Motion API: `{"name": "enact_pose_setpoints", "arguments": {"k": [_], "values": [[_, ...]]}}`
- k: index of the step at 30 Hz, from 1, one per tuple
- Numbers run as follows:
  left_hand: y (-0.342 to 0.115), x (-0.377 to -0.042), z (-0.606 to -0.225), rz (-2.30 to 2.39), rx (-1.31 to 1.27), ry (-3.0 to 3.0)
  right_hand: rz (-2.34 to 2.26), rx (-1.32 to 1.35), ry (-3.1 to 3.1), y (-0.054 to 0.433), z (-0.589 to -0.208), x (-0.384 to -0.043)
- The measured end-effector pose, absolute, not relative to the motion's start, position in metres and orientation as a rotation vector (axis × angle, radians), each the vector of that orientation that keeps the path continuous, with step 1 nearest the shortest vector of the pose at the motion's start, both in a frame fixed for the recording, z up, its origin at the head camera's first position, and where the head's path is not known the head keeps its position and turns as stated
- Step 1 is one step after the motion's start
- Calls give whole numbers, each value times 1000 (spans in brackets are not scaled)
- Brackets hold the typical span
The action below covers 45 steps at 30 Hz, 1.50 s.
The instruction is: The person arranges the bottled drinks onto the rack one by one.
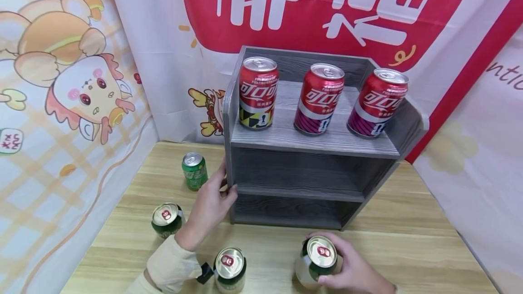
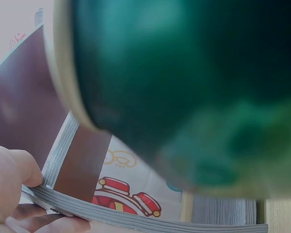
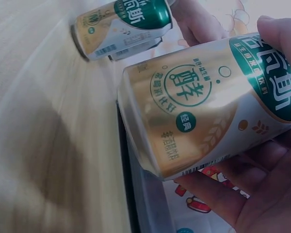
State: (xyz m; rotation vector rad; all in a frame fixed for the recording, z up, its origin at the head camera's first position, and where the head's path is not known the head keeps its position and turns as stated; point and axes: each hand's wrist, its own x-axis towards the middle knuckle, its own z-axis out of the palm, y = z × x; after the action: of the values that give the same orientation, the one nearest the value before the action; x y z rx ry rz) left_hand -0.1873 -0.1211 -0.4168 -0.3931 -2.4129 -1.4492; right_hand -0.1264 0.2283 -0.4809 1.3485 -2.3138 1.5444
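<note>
My left hand (image 1: pixel 209 206) pinches the left side panel of a grey wooden shelf (image 1: pixel 314 145), thumb on the front edge. The left wrist view shows that hand (image 2: pixel 12 187) on the panel's edge, with a blurred green can (image 2: pixel 184 87) filling much of the picture. In front of the shelf my right hand (image 1: pixel 352 262) grips a gold-and-green drink can (image 1: pixel 322 253). The right wrist view shows the can (image 3: pixel 184 107) between thumb and fingers, its bottom off the table. A similar can (image 1: pixel 229 267) stands beside my left sleeve, another (image 1: pixel 166 220) farther left.
Three red cola cans (image 1: pixel 258 94) stand spaced along the shelf's top level; the two levels below hold nothing visible. A green soda can (image 1: pixel 194 171) stands left of the shelf on the wooden table (image 1: pixel 412 221). Printed cloth (image 1: pixel 163 35) hangs behind and at both sides.
</note>
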Motion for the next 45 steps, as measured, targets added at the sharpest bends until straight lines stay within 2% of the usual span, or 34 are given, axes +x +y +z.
{"name": "enact_pose_setpoints", "arguments": {"k": [38,45], "values": [[-122,-188,-418,-1434,-391,-2423,1603,1413,-2208,224,-419,-150],[-122,-188,-418,-1427,-392,-2424,1597,1344,-2228,222,-403,-156]]}}
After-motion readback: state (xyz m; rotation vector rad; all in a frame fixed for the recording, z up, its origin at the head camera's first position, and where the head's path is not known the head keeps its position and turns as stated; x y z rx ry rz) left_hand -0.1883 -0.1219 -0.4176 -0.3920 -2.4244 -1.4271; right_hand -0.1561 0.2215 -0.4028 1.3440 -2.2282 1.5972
